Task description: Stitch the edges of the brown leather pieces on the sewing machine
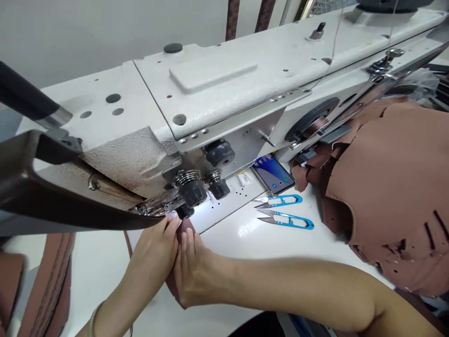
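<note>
Head view, nearest first: the left hand (154,252) and right hand (191,274) lie side by side, fingers flat, pressing a narrow brown strip (185,232) onto the table (245,243) just under the lit needle area of the sewing machine (210,103). Good feeding likely means keeping fingertips clear of the needle and guiding evenly. Beyond lie two blue thread snips (286,210), a phone (273,173), and a heap of brown cut pieces (393,187).

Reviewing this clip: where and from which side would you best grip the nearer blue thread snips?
Grip the nearer blue thread snips by the blue looped handle at the right end, coming from the right; the bare metal blades point left, and the handle lies flat, clear of the phone.
</note>
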Motion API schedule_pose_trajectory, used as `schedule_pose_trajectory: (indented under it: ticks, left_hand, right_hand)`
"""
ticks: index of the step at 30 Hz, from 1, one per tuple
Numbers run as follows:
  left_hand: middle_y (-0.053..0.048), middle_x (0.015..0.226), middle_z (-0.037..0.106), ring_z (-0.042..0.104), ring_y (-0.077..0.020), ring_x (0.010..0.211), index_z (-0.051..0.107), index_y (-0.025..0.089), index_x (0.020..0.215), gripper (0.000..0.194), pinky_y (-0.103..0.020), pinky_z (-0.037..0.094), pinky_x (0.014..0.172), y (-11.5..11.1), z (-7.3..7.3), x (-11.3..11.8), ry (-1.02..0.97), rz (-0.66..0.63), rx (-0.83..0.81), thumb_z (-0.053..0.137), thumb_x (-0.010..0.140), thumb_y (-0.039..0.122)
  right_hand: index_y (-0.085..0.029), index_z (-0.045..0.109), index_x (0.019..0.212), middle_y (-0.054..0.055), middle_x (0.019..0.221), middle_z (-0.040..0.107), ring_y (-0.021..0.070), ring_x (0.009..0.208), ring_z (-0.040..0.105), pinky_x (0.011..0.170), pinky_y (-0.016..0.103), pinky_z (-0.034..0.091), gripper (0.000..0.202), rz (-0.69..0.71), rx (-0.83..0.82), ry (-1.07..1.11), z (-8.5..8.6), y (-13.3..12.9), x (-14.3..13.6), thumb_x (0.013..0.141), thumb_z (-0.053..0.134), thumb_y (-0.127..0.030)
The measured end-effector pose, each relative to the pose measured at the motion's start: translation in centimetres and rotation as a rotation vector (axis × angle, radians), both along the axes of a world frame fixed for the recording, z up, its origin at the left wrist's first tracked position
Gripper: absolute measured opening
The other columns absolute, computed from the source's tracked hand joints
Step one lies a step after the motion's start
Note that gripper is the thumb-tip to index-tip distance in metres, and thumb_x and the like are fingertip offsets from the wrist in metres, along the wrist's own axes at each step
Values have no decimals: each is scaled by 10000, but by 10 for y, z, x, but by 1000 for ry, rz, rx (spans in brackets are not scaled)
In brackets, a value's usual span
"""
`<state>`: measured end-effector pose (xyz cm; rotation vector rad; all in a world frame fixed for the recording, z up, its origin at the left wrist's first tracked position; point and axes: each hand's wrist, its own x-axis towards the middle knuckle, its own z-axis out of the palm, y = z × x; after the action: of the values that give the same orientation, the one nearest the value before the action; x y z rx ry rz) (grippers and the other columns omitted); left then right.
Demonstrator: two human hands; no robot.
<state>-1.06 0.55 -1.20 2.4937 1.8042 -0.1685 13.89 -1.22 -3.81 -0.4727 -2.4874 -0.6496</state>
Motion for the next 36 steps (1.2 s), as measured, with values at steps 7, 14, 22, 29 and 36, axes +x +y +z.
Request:
schedule_pose_trajectory:
  ticks: [7,14,22,29,36]
  left_hand:
    - [-111,1018,689,651,-221,928,668,134,1029,284,-323,543,817,-1,-1,3,-91,25,0,430,886,78]
    - [-108,997,699,646,-228,953,670,143,929,269,-351,525,879,5,4,9,-61,82,-136,415,889,72]
    - [-139,1027,679,635,-254,890,609,133,1143,325,-383,516,798,14,4,8,-24,107,-122,361,934,145]
    - [-138,960,674,625,-272,910,620,114,1063,305,-414,504,832,1,-6,-1,-153,159,77,351,923,147]
    - [-41,880,660,616,-178,813,648,189,988,254,-281,510,736,-10,-5,-5,-348,41,101,395,962,193]
  right_hand:
    - [56,694,873,292,848,687,393,756,701,611,552,555,291,22,27,-16,1,5,-3,772,489,-123]
    - [20,686,809,305,812,680,430,759,692,620,588,537,254,51,-15,45,-6,6,-8,776,495,-145]
    - [-3,674,859,268,799,692,421,770,694,632,601,545,218,82,-67,-29,-10,12,-12,809,518,-146]
    - [86,667,970,312,940,674,394,852,698,716,563,562,331,57,-12,1,-11,6,-5,851,440,-124]
    - [91,664,963,293,933,683,381,857,702,734,521,572,317,92,-23,-9,-7,3,0,832,441,-91]
